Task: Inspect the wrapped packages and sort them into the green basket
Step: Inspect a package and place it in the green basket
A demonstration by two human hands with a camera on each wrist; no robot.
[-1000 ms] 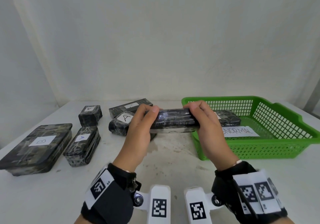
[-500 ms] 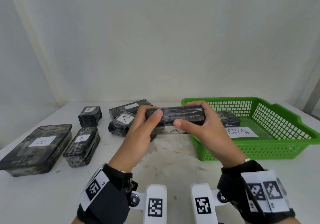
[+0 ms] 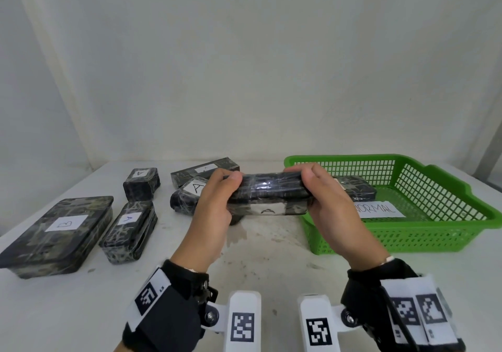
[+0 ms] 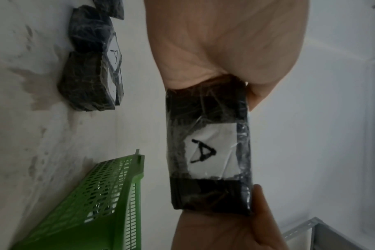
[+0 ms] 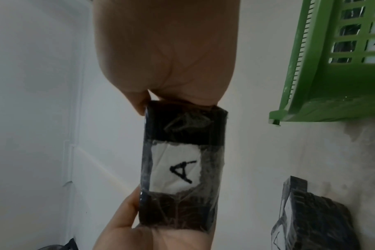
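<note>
Counting 7 wrapped packages: 1 held package [image 3: 267, 196] up over the table [image 3: 271, 256], gripped end to end by left hand [image 3: 214, 210] and right hand [image 3: 330, 213], label reading "A". 5 more lying left, marked A or B. 1 inside the green basket [image 3: 434, 232], beside a "NORMAL" slip [image 3: 380, 210].

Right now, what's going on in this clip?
A person holds one wrapped package up off the table, left hand on one end, right hand on the other, its "A" label facing them. One package already lies in the green basket by a paper reading "NORMAL". Five more packages wait on the table to the left.
</note>
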